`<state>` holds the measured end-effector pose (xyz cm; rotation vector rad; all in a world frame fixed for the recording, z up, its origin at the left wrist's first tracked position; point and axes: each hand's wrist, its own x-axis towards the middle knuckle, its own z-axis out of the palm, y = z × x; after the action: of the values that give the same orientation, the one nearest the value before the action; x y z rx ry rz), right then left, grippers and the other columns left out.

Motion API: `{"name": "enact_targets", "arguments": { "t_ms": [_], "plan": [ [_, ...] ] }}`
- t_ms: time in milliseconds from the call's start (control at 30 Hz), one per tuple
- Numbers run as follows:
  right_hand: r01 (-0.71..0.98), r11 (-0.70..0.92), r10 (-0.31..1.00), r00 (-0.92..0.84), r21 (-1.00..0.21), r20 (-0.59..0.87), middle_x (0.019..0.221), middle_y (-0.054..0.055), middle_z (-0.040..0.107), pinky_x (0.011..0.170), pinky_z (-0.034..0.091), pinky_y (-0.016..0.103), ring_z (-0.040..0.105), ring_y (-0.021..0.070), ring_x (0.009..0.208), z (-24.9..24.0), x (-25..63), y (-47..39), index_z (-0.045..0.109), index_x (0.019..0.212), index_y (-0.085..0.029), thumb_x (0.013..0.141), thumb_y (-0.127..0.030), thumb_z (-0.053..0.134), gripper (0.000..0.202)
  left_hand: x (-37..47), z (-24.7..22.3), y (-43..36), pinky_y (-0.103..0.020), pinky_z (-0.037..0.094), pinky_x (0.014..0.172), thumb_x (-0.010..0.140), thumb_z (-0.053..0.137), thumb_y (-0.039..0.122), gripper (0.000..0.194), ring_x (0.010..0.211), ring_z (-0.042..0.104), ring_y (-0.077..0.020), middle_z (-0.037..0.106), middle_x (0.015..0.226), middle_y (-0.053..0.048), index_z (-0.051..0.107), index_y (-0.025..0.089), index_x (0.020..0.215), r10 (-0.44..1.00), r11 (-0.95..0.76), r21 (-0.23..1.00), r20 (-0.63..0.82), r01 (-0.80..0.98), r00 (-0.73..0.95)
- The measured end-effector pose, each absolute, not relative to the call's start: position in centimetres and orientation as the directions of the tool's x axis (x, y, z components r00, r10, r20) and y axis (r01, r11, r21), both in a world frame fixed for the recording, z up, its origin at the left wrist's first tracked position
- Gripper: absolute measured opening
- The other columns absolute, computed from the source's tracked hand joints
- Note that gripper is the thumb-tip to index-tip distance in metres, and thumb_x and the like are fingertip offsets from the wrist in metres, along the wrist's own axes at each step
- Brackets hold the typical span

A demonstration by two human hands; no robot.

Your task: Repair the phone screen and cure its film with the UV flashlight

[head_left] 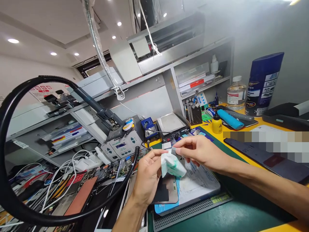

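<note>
My left hand [146, 175] is closed on a crumpled white tissue [172, 165] with green stains. Thumb and forefinger of my right hand [201, 151] pinch a small flat grey piece [175, 150] at the tissue's top edge; its kind is too small to make out. Beneath both hands lies a flat blue-and-white box [198, 190], printed with text. A dark phone part [166, 190] with a metallic border rests on the box's left side, partly covered by my left hand and the tissue. Under the box is a grey perforated stand [190, 211].
A thick black hose [4, 161] loops across the left, over circuit boards and cables. Behind stand a hot-air station [120, 146] and a hot plate [171, 124]. To the right are a yellow bottle [217, 125], a blue can [262, 85] and a phone [265, 158].
</note>
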<state>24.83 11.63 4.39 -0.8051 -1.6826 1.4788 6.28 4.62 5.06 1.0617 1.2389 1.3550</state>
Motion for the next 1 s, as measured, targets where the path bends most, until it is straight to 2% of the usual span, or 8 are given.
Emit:
{"name": "enact_targets", "arguments": {
  "t_ms": [100,233,367,533,633,733,833,1000],
  "plan": [
    [0.003,0.206,0.837,-0.519,-0.979,0.174,0.062,-0.001,0.062,0.046,0.034,0.021,0.046,0.0097,0.051,4.2,24.7,11.1,0.078,0.096,-0.014,0.084,-0.038,0.072,0.027,6.8,4.7,4.4,-0.018,0.044,0.059,0.073,0.083,0.038,0.037,0.061,0.056,-0.0077,0.067,0.074,-0.002,0.067,0.014,0.096,0.991,0.027,0.990,-0.044,-0.137,-0.124],
    [0.033,0.264,0.827,-0.522,-0.964,0.209,0.074,0.002,0.068,0.054,0.038,0.022,0.051,0.0121,0.062,4.2,24.6,10.6,0.080,0.092,-0.017,0.085,-0.032,0.071,0.020,7.3,4.1,4.4,-0.018,0.047,0.063,0.074,0.084,0.035,0.036,0.065,0.058,-0.0081,0.066,0.076,-0.001,0.066,0.014,0.098,0.987,-0.019,0.995,0.002,-0.100,-0.161],
    [0.045,0.245,0.831,-0.525,-0.969,0.185,0.065,-0.001,0.062,0.048,0.030,0.022,0.042,0.0095,0.055,4.2,24.5,10.1,0.080,0.092,-0.017,0.084,-0.030,0.071,0.018,7.4,3.9,4.2,-0.017,0.045,0.056,0.079,0.079,0.034,0.031,0.060,0.056,-0.0071,0.062,0.074,0.002,0.066,0.016,0.100,0.983,-0.064,0.998,0.062,-0.008,-0.175],
    [0.018,0.152,0.857,-0.500,-0.988,0.123,0.051,-0.004,0.051,0.042,0.028,0.021,0.038,0.0080,0.044,4.6,24.7,10.2,0.078,0.092,-0.013,0.080,-0.036,0.074,0.025,6.0,4.4,3.9,-0.020,0.048,0.066,0.083,0.074,0.033,0.028,0.073,0.060,-0.0110,0.066,0.079,-0.002,0.067,0.013,0.102,0.969,-0.139,0.976,0.169,0.169,-0.177],
    [-0.032,0.103,0.889,-0.446,-0.994,0.106,0.052,-0.003,0.056,0.042,0.033,0.021,0.044,0.0094,0.045,4.8,25.0,10.9,0.076,0.096,-0.012,0.078,-0.037,0.077,0.031,4.8,4.8,4.0,-0.022,0.050,0.069,0.080,0.079,0.037,0.039,0.076,0.064,-0.0128,0.070,0.085,-0.004,0.067,0.013,0.108,0.961,-0.127,0.989,0.141,0.072,-0.239],
    [-0.092,0.004,0.861,-0.507,-0.996,0.050,0.056,-0.002,0.059,0.043,0.036,0.021,0.046,0.0097,0.047,4.6,25.1,11.2,0.078,0.100,-0.013,0.077,-0.037,0.079,0.033,4.4,5.1,4.2,-0.020,0.049,0.064,0.074,0.085,0.037,0.045,0.070,0.064,-0.0112,0.073,0.085,-0.006,0.069,0.013,0.109,0.976,-0.064,0.990,0.037,-0.122,-0.214],
    [-0.143,-0.135,0.799,-0.601,-0.980,-0.023,0.062,-0.001,0.060,0.042,0.038,0.020,0.047,0.0091,0.051,4.3,25.2,11.2,0.078,0.099,-0.013,0.075,-0.037,0.082,0.034,4.7,5.3,4.1,-0.018,0.049,0.063,0.072,0.087,0.032,0.041,0.068,0.064,-0.0095,0.075,0.086,-0.006,0.072,0.013,0.105,0.987,0.000,0.971,-0.039,-0.238,-0.156],
    [-0.213,-0.266,0.773,-0.630,-0.940,-0.076,0.069,-0.002,0.059,0.041,0.037,0.016,0.049,0.0068,0.054,4.5,25.4,11.5,0.074,0.087,-0.014,0.072,-0.037,0.087,0.030,5.1,5.5,3.9,-0.017,0.052,0.068,0.073,0.085,0.027,0.036,0.074,0.068,-0.0105,0.078,0.094,-0.008,0.076,0.014,0.106,0.990,0.003,0.940,-0.051,-0.341,-0.131]
  ]
}}
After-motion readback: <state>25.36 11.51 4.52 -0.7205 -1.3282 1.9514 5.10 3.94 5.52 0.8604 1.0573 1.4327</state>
